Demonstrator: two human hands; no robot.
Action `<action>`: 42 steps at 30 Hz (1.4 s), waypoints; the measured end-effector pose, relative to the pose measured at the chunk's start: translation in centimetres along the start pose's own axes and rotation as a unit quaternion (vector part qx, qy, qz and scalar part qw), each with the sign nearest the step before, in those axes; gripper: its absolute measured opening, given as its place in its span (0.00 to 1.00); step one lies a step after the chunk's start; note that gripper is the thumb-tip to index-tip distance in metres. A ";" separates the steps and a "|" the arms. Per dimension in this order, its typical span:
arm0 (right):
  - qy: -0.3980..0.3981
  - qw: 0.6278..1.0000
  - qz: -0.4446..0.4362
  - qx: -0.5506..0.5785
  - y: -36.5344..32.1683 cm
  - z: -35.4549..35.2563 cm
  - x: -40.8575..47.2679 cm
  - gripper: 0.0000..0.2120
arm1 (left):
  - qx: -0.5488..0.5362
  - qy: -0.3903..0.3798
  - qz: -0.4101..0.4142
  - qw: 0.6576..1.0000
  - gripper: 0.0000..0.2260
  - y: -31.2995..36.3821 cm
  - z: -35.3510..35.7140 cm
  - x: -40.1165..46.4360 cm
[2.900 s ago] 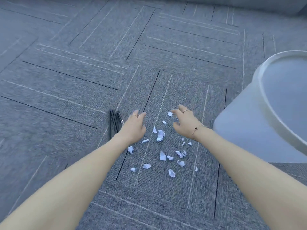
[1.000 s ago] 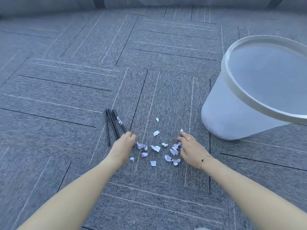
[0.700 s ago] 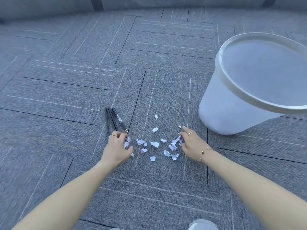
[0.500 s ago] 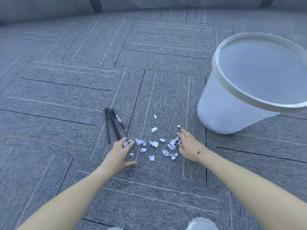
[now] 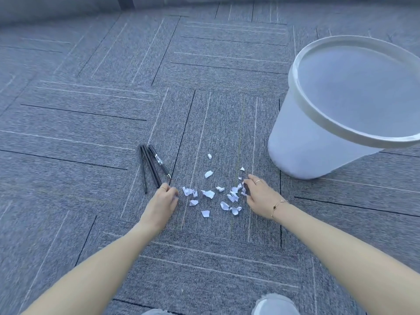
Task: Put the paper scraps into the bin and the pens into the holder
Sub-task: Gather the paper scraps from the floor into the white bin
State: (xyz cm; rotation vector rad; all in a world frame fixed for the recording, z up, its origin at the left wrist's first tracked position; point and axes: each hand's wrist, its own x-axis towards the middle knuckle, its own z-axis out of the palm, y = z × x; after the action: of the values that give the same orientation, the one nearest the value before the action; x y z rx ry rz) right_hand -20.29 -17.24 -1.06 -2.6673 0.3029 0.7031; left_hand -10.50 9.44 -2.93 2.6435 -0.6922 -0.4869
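Several white paper scraps point(image 5: 208, 193) lie scattered on the grey carpet between my hands. My left hand point(image 5: 161, 202) rests on the carpet at the left edge of the scraps, its fingers curled in over a few of them. My right hand point(image 5: 259, 196) is at the right edge, with bent fingertips pinching scraps there. Three black pens point(image 5: 150, 167) lie side by side just beyond my left hand, their near ends almost touching its knuckles. The white bin point(image 5: 295, 153) stands upright to the right, beyond my right hand. No pen holder is in view.
Grey carpet tiles point(image 5: 113, 98) with line patterns cover the floor. A knee in pale jeans point(image 5: 275, 305) shows at the bottom edge. A wall base runs along the top of the view.
My left hand went from flat and open to curled over the leftmost scraps. Both hands have raked the scraps into a tighter cluster. The view shifted and the bin came further into it.
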 end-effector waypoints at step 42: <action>0.200 0.972 -0.104 0.074 0.2 4.3 6.5 0.24 | 0.022 -0.038 0.211 0.976 0.27 3.4 3.9 10.3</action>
State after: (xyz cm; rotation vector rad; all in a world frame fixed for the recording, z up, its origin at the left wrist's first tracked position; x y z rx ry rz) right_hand -16.63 -16.40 -7.93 -2.6279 0.1662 0.0713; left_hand -5.01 0.29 -7.26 2.4247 -1.2628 -0.4529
